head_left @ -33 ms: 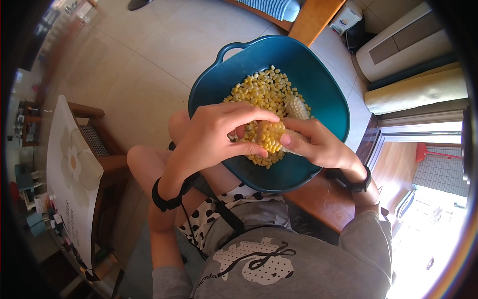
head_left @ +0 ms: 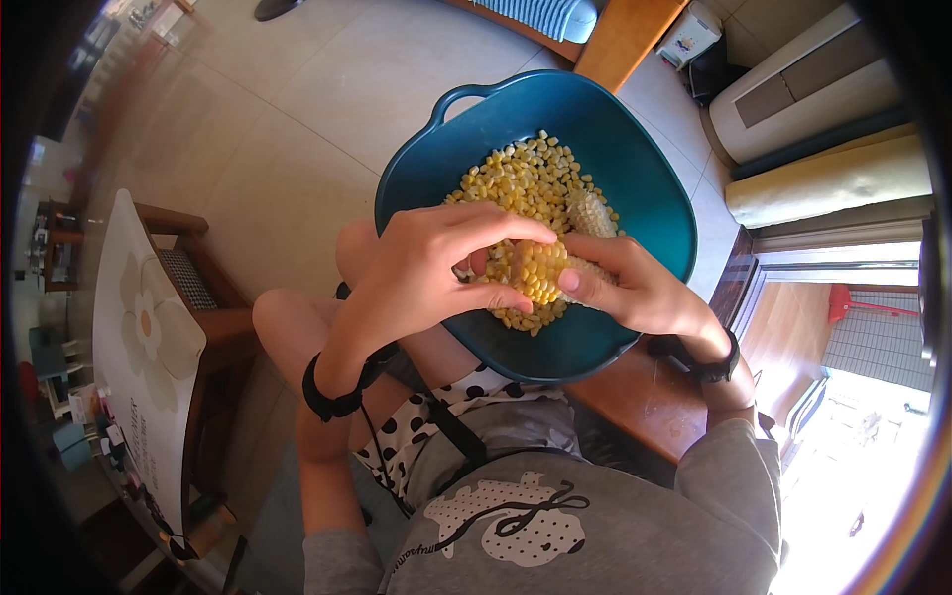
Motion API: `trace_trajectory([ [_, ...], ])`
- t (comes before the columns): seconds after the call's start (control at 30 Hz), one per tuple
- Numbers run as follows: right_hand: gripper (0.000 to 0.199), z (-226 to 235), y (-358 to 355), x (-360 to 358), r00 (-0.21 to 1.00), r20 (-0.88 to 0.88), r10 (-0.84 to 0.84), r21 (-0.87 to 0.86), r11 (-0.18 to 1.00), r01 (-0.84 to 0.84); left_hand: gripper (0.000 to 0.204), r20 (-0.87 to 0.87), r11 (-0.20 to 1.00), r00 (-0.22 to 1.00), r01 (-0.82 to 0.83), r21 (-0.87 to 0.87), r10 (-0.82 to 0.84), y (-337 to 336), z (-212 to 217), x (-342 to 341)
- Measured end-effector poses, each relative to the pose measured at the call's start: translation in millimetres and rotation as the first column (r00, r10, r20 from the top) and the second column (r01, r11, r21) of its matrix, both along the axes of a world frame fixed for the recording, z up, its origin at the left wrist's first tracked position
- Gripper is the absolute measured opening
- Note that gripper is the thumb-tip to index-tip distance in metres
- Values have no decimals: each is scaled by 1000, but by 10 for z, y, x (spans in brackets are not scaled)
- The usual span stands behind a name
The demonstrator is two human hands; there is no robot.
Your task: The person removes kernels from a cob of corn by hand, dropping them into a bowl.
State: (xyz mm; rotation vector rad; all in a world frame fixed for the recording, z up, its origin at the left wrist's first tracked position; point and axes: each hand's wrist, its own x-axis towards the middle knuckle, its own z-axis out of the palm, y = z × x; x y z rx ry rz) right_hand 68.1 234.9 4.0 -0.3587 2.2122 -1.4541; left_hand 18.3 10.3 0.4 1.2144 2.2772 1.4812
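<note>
A sunlit room with a pale tiled floor and wooden furniture.

The beige tiled floor [head_left: 248,119] fills the upper left. A wooden chair [head_left: 198,297] stands at the left, a white board with a flower print [head_left: 144,347] leaning against it. At the upper right lie a white appliance [head_left: 803,84] and a rolled yellowish mat [head_left: 828,183]. Bright daylight pours through a glass door [head_left: 853,416] at the lower right.

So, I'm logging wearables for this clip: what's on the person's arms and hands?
Both hands are bare, no gloves. The left hand has a black band at the wrist with a thin black cord. The right hand has a black wristband too. Grey sleeves are pushed up both forearms.
</note>
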Motion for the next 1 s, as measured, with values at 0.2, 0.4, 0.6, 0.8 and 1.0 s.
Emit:
trace_trajectory([
  [0.2, 41, -28, 25, 2, 998, -54, 17, -71, 997, -21, 49, 21, 999, 1000, -7, 38, 6, -12, -16, -24],
  [0.4, 39, 12, 35, -8, 999, -35, 25, -71, 997, -27, 49, 38, 999, 999, -8, 41, 6, -15, -17, -23],
  [0.6, 45, -36, 12, 3, 978, -201, 54, -26, 998, -61, 50, 51, 999, 999, -8, 32, 7, -15, -25, -25],
  [0.8, 47, -3, 6, 3, 983, -179, 38, -26, 999, -44, 49, 59, 999, 998, -16, 29, 15, -22, -38, -27],
  [1.0, 45, 72, -2, 8, 982, 177, -73, -27, 997, 79, 47, -29, 997, 999, 31, 76, -29, -5, -62, -47],
])
